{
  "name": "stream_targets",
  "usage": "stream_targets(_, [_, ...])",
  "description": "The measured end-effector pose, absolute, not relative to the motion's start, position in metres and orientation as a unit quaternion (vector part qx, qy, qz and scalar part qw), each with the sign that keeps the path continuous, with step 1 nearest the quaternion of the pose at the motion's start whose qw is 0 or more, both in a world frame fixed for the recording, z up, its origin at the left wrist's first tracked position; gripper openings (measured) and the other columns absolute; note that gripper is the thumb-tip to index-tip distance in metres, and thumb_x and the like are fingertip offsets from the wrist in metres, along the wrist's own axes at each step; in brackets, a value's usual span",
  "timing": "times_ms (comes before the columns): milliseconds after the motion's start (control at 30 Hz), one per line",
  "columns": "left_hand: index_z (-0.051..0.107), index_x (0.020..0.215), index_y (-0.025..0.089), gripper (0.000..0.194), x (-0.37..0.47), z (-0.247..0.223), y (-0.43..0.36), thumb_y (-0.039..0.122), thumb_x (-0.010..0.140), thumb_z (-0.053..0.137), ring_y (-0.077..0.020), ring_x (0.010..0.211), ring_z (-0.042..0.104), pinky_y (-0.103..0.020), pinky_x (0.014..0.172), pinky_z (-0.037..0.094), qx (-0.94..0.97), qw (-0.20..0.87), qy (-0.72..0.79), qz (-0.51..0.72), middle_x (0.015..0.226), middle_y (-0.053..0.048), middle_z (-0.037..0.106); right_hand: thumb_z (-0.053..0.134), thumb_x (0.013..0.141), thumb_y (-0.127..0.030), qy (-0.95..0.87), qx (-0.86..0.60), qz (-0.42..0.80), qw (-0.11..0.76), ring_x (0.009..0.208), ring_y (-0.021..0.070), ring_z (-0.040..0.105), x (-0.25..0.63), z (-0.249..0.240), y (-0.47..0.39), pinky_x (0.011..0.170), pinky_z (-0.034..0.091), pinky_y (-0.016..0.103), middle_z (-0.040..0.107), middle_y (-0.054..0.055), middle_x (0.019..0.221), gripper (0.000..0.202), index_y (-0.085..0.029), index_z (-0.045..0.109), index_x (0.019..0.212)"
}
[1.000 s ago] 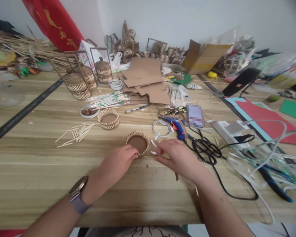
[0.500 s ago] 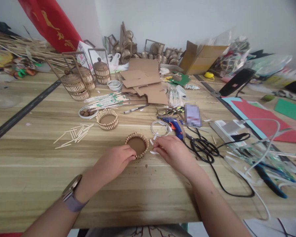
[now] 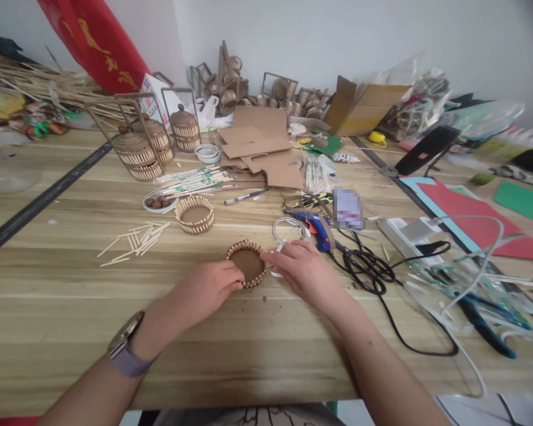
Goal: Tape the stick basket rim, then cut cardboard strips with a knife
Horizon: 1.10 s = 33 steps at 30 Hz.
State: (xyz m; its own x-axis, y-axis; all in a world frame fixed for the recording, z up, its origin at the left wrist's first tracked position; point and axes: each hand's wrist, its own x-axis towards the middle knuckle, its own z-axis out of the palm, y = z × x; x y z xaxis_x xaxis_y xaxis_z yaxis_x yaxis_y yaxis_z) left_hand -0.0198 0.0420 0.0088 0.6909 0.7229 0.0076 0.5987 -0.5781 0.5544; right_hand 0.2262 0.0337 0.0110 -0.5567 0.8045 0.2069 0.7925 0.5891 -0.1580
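Observation:
A small round basket (image 3: 247, 266) with a brown base and a rim of short wooden sticks rests on the table in front of me. My left hand (image 3: 220, 284) pinches its near-left rim between thumb and fingers. At the basket's right edge, my right hand (image 3: 299, 269) has its fingertips on the rim, closed against it. Short white strips (image 3: 276, 273) lie partly under my right hand. Behind and to the left stands a second stick-walled basket (image 3: 195, 215). Loose short sticks (image 3: 137, 242) are scattered left of it.
A blue glue gun (image 3: 317, 228), a white ring coil (image 3: 288, 229) and black-handled scissors (image 3: 368, 266) lie beyond my right hand. Cables and a power strip (image 3: 411, 239) spread to the right. Cardboard sheets (image 3: 260, 142) and lidded baskets (image 3: 137, 154) stand farther back.
My right hand has moved left from beside the basket until its fingers touch the right rim. My left hand keeps its pinch on the near-left rim.

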Motion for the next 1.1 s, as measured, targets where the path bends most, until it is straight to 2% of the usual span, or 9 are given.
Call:
stream_targets(167, [0.07, 0.092, 0.019, 0.023, -0.022, 0.01, 0.043, 0.012, 0.095, 0.048, -0.0195, 0.088, 0.066, -0.029, 0.077, 0.049, 0.879, 0.276, 0.372, 0.111, 0.094, -0.004, 0.071, 0.054, 0.093, -0.007, -0.889, -0.438, 0.02, 0.128, 0.089, 0.019, 0.062, 0.226, 0.01, 0.034, 0.094, 0.04, 0.035, 0.07, 0.004, 0.091, 0.034, -0.025, 0.069, 0.117])
stream_targets(367, [0.069, 0.091, 0.019, 0.024, -0.024, 0.012, 0.046, 0.01, 0.094, 0.046, -0.0179, 0.085, 0.066, -0.028, 0.076, 0.051, 0.882, 0.27, 0.368, 0.117, 0.092, -0.003, 0.07, 0.054, 0.096, -0.013, -0.893, -0.427, 0.012, 0.141, 0.088, 0.0188, 0.06, 0.224, 0.007, 0.034, 0.095, 0.038, 0.033, 0.068, 0.004, 0.087, 0.019, -0.023, 0.07, 0.1])
stream_targets(467, [0.069, 0.097, 0.018, 0.026, -0.025, 0.009, 0.047, 0.009, 0.094, 0.046, -0.0195, 0.094, 0.068, -0.031, 0.084, 0.054, 0.885, 0.238, 0.382, 0.122, 0.105, -0.006, 0.071, 0.051, 0.098, -0.016, -0.892, -0.429, 0.014, 0.141, 0.086, 0.0185, 0.06, 0.221, 0.007, 0.032, 0.094, 0.037, 0.032, 0.067, 0.003, 0.086, 0.018, -0.022, 0.069, 0.097])
stream_targets(567, [0.067, 0.113, 0.017, 0.028, -0.025, 0.002, 0.047, 0.011, 0.096, 0.046, -0.023, 0.11, 0.066, -0.039, 0.097, 0.053, 0.886, 0.181, 0.401, 0.148, 0.127, -0.01, 0.066, 0.05, 0.098, -0.017, -0.885, -0.442, 0.024, 0.146, 0.085, 0.0183, 0.06, 0.219, 0.008, 0.03, 0.092, 0.037, 0.032, 0.068, 0.004, 0.087, 0.017, -0.021, 0.067, 0.098])
stream_targets(667, [0.063, 0.124, 0.018, 0.03, -0.023, -0.005, 0.044, 0.016, 0.098, 0.046, -0.023, 0.116, 0.064, -0.039, 0.099, 0.054, 0.89, 0.15, 0.39, 0.181, 0.133, -0.01, 0.064, 0.05, 0.098, -0.017, -0.876, -0.456, 0.037, 0.149, 0.085, 0.0191, 0.061, 0.215, 0.009, 0.028, 0.091, 0.038, 0.033, 0.068, 0.004, 0.088, 0.017, -0.02, 0.066, 0.098])
stream_targets(800, [0.064, 0.122, 0.017, 0.029, -0.016, -0.01, 0.038, 0.017, 0.099, 0.046, -0.0221, 0.105, 0.068, -0.035, 0.09, 0.058, 0.895, 0.137, 0.379, 0.191, 0.127, -0.011, 0.066, 0.048, 0.098, -0.017, -0.877, -0.454, 0.043, 0.148, 0.085, 0.0198, 0.061, 0.209, 0.008, 0.024, 0.089, 0.039, 0.033, 0.068, 0.005, 0.088, 0.018, -0.019, 0.065, 0.098])
stream_targets(1000, [0.069, 0.099, 0.018, 0.026, -0.013, -0.009, 0.039, 0.01, 0.097, 0.044, -0.019, 0.091, 0.069, -0.03, 0.083, 0.056, 0.892, 0.183, 0.386, 0.15, 0.098, -0.006, 0.071, 0.048, 0.097, -0.016, -0.883, -0.443, 0.035, 0.148, 0.083, 0.0195, 0.06, 0.203, 0.003, 0.019, 0.088, 0.039, 0.032, 0.067, 0.005, 0.084, 0.019, -0.02, 0.067, 0.095])
stream_targets(1100, [0.069, 0.096, 0.017, 0.027, -0.015, -0.006, 0.041, 0.009, 0.097, 0.043, -0.0193, 0.09, 0.069, -0.031, 0.084, 0.057, 0.887, 0.193, 0.393, 0.15, 0.097, -0.006, 0.072, 0.05, 0.097, -0.017, -0.884, -0.437, 0.027, 0.166, 0.081, 0.0188, 0.061, 0.201, 0.001, 0.018, 0.087, 0.04, 0.031, 0.066, 0.004, 0.082, 0.018, -0.02, 0.067, 0.094])
